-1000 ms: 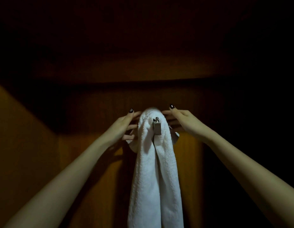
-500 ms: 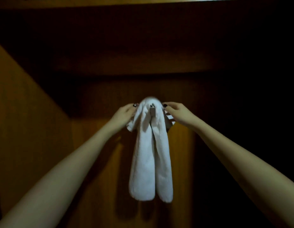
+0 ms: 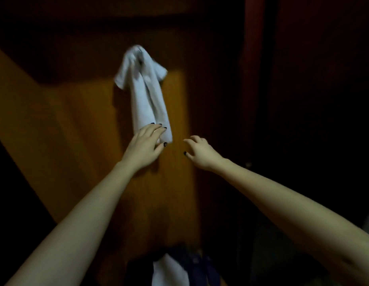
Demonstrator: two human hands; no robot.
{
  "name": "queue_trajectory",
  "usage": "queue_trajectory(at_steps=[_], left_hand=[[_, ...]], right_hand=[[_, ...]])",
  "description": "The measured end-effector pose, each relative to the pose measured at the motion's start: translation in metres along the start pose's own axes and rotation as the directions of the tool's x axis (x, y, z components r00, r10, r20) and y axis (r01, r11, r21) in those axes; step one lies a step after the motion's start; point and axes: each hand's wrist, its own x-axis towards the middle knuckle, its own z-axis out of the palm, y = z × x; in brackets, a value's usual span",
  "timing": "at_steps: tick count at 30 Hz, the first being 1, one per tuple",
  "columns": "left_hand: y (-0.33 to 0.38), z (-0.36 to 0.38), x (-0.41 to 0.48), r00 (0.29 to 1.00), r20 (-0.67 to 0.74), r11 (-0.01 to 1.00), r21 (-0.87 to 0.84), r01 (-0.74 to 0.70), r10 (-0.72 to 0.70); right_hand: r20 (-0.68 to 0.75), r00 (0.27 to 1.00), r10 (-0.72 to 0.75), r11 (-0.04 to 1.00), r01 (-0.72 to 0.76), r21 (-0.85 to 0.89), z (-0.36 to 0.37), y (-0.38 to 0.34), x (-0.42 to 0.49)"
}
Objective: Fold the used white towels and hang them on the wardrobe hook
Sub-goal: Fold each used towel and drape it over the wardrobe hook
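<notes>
A folded white towel (image 3: pixel 145 87) hangs from the wardrobe hook (image 3: pixel 140 52), which is blurred and mostly covered by cloth, on the wooden back panel. My left hand (image 3: pixel 146 144) lies over the towel's lower end, fingers straight on the front and thumb under the bottom edge. My right hand (image 3: pixel 200 150) hovers just right of the towel's bottom, apart from it, with fingers loosely curled and holding nothing.
The wooden wardrobe panel (image 3: pixel 175 182) fills the middle, with a side wall (image 3: pixel 35 112) slanting in at the left and darkness to the right. At the bottom edge lies a white cloth (image 3: pixel 169 271) on dark fabric (image 3: pixel 202 265).
Both hands have dropped from the hook to the towel's lower end. The right hand has come off the towel. The camera has tilted down, so the towel sits higher in view.
</notes>
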Motion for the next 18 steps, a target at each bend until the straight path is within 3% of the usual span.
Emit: queue_trajectory(at_steps=[4, 8, 13, 18], left_hand=[[0.070, 0.060, -0.085, 0.966, 0.256, 0.997, -0.067, -0.026, 0.042], [0.158, 0.125, -0.149, 0.875, 0.438, 0.974, -0.181, -0.138, 0.205], [0.285, 0.190, -0.201, 0.748, 0.572, 0.927, -0.341, -0.156, 0.336], [0.418, 0.230, -0.208, 0.582, 0.593, 0.817, -0.519, -0.251, 0.556]], right_hand=[[0.191, 0.963, 0.188, 0.981, -0.178, -0.073, 0.062, 0.034, -0.142], [0.316, 0.871, 0.377, 0.925, -0.371, -0.081, 0.107, 0.078, -0.273], [0.382, 0.621, 0.684, 0.700, -0.706, -0.107, 0.126, 0.138, -0.425], [0.346, 0.359, 0.867, 0.413, -0.906, -0.096, 0.098, 0.195, -0.549]])
